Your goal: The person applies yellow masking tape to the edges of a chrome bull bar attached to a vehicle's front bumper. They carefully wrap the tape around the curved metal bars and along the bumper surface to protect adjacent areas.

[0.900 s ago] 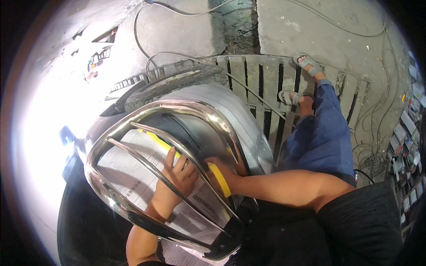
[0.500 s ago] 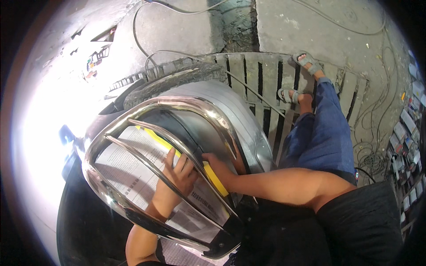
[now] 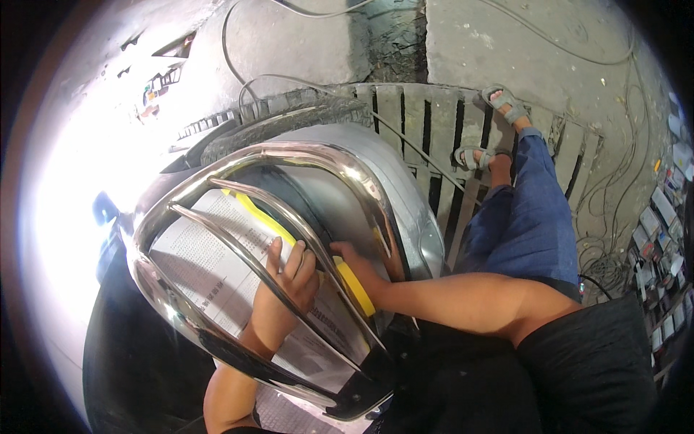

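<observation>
Paper [image 3: 195, 252] spreads behind the guard's [image 3: 289, 150] bars, thin and limp, I'd say, easily torn and best pressed flat along its edge. Inside the guard, the left hand [image 3: 293, 278] half curls over that edge, though I can't tell whether it pinches; behind the guard's right bars, the right hand [image 3: 365, 271] is closed on the tape roll [image 3: 356, 288], probably light, firm and best held by its rim, and the strip [image 3: 269, 220], likely clingy, borders the paper.
</observation>
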Available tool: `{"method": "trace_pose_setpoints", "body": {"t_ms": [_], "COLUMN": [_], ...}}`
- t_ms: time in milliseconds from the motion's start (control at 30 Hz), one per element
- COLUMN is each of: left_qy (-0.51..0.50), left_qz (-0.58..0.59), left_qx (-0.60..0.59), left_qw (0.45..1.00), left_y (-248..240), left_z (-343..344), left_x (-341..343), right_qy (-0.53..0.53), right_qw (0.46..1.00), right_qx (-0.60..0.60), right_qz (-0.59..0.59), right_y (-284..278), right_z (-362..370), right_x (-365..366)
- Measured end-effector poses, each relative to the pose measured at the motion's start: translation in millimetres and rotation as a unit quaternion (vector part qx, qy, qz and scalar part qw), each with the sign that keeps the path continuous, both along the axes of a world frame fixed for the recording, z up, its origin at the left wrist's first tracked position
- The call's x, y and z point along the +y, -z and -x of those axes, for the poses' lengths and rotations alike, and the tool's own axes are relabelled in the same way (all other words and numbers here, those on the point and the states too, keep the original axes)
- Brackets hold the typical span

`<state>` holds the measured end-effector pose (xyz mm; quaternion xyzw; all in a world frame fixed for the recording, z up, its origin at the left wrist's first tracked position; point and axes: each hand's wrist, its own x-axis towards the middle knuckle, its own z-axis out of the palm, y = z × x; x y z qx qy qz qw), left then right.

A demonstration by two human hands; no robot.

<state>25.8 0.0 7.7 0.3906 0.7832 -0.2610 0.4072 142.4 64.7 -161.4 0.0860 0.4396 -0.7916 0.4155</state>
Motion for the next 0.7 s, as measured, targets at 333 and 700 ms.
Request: {"method": "trace_pose_setpoints", "body": {"t_ms": [333,700], "left_qy": [-0.003,-0.055], "left_qz": [-0.016,-0.056], "left_qx": [0.003,-0.007], "left_qw": [1.000,0.997], "left_y": [2.8,7.1], "left_z": [-3.2,-13.3], "left_x": [-5.1,-12.6], "right_qy": [0.023,0.030], "right_qw": [0.999,0.998], "right_qx": [0.038,0.050], "right_qz": [-0.015,-0.034], "right_y": [-0.5,-2.5], "right_z": [5.9,8.4], "right_x": [3.6,3.6]}}
